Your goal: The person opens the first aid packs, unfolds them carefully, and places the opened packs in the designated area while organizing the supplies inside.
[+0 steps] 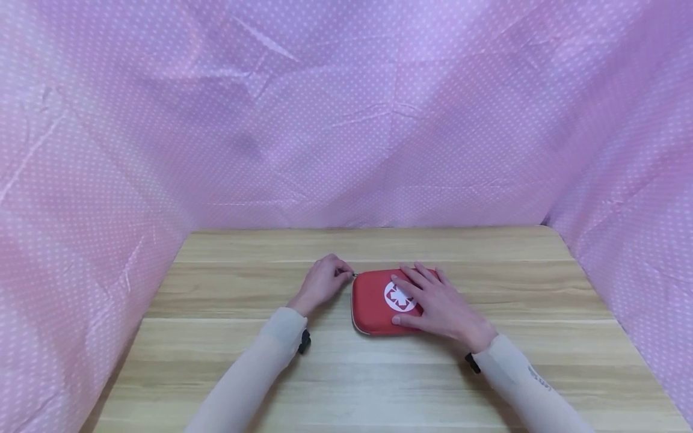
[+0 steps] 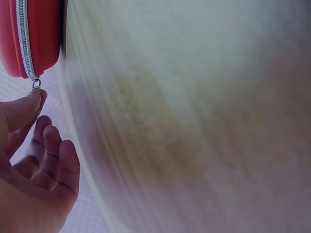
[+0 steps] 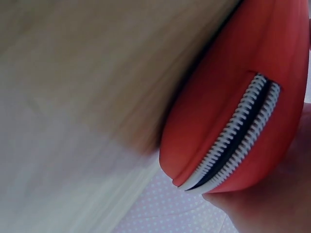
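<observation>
A red zippered first-aid case (image 1: 370,300), with a white cross emblem (image 1: 399,297) on its lid, lies flat on the wooden table. At its far left corner my left hand (image 1: 325,278) pinches the metal zipper pull (image 2: 36,84) between thumb and index finger, while the other fingers curl loosely below. The silver zipper teeth (image 2: 24,41) along that side are meshed. My right hand (image 1: 441,304) rests on the right half of the lid with its fingers spread and partly covers the emblem. At the right end, the zipper teeth (image 3: 238,128) stand apart with a dark gap between them.
The light wood-grain table (image 1: 346,385) reaches to a pink cloth with white dots (image 1: 346,150), which hangs behind it and on both sides. Each wrist wears a black strap piece (image 1: 305,341) by the sleeve cuff.
</observation>
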Available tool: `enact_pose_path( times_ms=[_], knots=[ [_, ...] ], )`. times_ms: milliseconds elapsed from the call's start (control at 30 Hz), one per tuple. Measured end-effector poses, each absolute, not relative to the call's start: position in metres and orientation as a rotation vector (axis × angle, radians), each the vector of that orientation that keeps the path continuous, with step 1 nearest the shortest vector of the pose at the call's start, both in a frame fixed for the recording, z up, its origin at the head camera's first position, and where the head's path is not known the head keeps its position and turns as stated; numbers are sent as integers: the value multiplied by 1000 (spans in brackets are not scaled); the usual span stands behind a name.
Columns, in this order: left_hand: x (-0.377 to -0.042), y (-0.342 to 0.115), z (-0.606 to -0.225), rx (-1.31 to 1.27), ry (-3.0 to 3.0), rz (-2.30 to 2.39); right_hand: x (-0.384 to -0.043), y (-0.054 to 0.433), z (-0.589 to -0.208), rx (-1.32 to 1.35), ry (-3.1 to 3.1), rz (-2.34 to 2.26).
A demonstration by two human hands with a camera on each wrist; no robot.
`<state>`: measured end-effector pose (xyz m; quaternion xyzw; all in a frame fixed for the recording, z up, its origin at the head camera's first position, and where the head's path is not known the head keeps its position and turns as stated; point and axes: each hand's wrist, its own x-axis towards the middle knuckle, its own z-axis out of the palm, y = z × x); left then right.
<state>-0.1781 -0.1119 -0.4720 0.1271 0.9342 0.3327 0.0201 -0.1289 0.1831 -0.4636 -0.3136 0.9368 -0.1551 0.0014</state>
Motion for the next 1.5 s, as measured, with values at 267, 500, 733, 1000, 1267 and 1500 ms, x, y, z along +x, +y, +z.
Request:
enact_pose_path(
  times_ms=[267,500,733,1000,1267,1500],
  knots=[
    [-177,-118,-468,423,2910,986,-130,181,-463,-968,2944,-467],
    [-174,-122,-467,456,2911,968,-128,181,-461,-954,2933,-442],
    [-170,-125,-467,450,2890,966,-128,181,-462,-946,2937,-439],
    [-164,-127,-465,453,2902,940,-128,181,-462,-938,2932,-440],
    [-159,-128,-464,456,2905,927,-129,180,-461,-933,2930,-448],
    [-154,-129,-465,454,2903,926,-130,181,-461,-939,2926,-436]
  ],
)
